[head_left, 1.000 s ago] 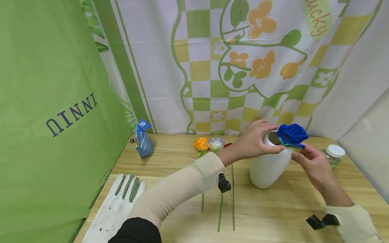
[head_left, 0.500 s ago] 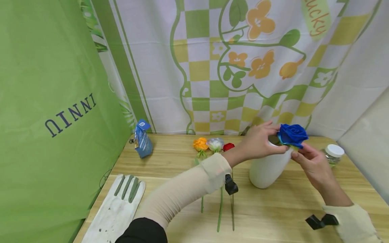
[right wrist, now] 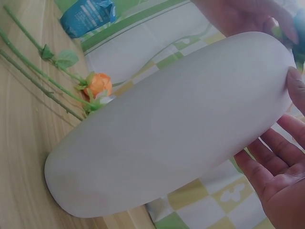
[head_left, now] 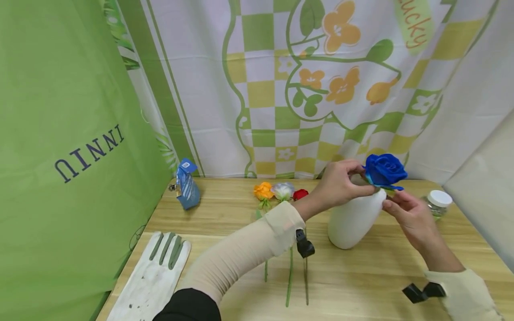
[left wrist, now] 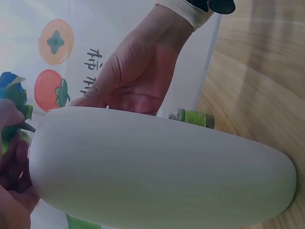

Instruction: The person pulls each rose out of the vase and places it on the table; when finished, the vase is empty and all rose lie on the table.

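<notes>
A blue rose (head_left: pixel 384 170) is over the mouth of a white vase (head_left: pixel 353 223), which stands on the wooden table. My left hand (head_left: pixel 341 183) pinches the rose just below its bloom; the left wrist view shows its fingers around the green sepals and short stem (left wrist: pixel 27 127) at the vase's mouth. The rest of the stem is hidden. My right hand (head_left: pixel 415 223) holds the vase near its rim. In the right wrist view, its thumb (right wrist: pixel 296 86) lies on the near wall and the other fingers spread along the side.
Left of the vase lie an orange flower (head_left: pixel 263 191), a white-lilac flower (head_left: pixel 283 191) and a red rose (head_left: pixel 300 194), stems toward me. A lidded jar (head_left: pixel 438 203) stands at right, a blue packet (head_left: pixel 188 187) at back left, a white glove (head_left: pixel 154 276) at front left.
The blue rose's bloom has risen slightly and tilted above the vase mouth. My left forearm has shifted a little to the right; my right hand stays at the vase's rim.
</notes>
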Motion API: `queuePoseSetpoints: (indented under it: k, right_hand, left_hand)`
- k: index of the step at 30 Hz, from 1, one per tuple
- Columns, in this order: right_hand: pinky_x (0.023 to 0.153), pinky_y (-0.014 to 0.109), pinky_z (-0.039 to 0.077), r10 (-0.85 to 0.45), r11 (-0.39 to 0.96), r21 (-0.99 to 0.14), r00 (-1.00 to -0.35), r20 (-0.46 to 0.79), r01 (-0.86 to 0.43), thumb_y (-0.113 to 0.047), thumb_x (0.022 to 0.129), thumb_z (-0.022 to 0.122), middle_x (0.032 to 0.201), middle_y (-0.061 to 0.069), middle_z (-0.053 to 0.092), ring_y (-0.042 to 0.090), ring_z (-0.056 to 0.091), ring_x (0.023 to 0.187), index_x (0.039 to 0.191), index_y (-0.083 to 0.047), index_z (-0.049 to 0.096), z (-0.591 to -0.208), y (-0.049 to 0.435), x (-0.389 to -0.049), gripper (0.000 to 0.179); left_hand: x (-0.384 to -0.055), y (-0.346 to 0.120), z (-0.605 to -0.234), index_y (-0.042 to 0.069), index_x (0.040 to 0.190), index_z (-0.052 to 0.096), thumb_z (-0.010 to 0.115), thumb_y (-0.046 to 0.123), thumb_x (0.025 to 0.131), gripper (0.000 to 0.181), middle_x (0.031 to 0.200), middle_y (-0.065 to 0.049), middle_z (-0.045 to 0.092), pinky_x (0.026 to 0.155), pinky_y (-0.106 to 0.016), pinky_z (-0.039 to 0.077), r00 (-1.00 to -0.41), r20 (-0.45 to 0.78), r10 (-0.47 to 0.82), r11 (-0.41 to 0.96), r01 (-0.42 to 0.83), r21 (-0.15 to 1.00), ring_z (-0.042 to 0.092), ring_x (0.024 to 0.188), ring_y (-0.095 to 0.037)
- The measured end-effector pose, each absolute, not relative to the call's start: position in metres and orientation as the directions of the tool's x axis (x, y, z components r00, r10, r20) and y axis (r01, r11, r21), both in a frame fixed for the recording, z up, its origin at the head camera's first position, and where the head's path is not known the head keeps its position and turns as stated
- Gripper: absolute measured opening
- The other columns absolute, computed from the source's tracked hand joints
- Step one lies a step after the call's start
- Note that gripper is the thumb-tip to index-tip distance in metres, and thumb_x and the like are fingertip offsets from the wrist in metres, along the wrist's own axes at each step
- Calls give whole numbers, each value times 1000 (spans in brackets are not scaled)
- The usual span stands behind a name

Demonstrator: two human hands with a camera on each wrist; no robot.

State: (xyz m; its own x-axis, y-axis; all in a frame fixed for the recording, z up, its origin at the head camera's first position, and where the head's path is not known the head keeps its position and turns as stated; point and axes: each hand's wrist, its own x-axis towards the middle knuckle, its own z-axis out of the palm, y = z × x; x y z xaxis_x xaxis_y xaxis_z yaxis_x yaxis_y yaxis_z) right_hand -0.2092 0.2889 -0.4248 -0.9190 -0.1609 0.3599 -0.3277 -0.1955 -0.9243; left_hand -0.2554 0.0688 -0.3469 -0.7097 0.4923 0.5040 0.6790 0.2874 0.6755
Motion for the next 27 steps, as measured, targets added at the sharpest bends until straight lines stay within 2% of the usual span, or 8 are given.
queuePoseSetpoints:
  k: [3,5,9,20,27]
  right_hand:
    - [84,11,57,-166,-204,-920,-914,369,-334,5,99,53,103,-8,76,0,70,95,108,-14,71,-425,289,-209,28]
    - [84,11,57,-167,-200,-921,-915,368,-334,6,99,53,103,-8,76,0,70,94,110,-14,71,-425,289,-209,29]
    - [85,11,57,-171,-195,-925,-918,359,-326,5,99,53,107,-9,75,1,69,96,117,-16,70,-426,290,-209,33]
    - [87,12,56,-178,-189,-922,-912,370,-337,5,100,52,113,-9,74,1,69,100,120,-12,69,-426,290,-209,32]
    - [88,12,56,-187,-195,-924,-912,365,-329,5,100,52,120,-10,73,-1,68,106,134,-10,63,-424,289,-209,39]
  left_hand:
    - [-253,68,-346,5,95,71,86,16,78,25,97,-6,75,68,-1,48,-723,498,479,223,649,727,56,79,10]
    - [-252,68,-345,3,98,72,85,13,79,26,99,-9,77,73,-5,54,-732,487,477,183,625,759,61,82,11]
    - [-251,68,-343,2,101,73,84,11,80,26,96,-10,78,72,-11,58,-746,456,485,146,583,799,64,75,12]
    - [-253,66,-335,4,94,74,83,13,80,19,88,-8,78,66,-12,58,-753,438,491,150,568,809,63,69,11]
    - [-254,61,-329,1,90,74,82,10,81,14,84,-11,77,63,-13,58,-783,430,449,152,542,827,61,65,10]
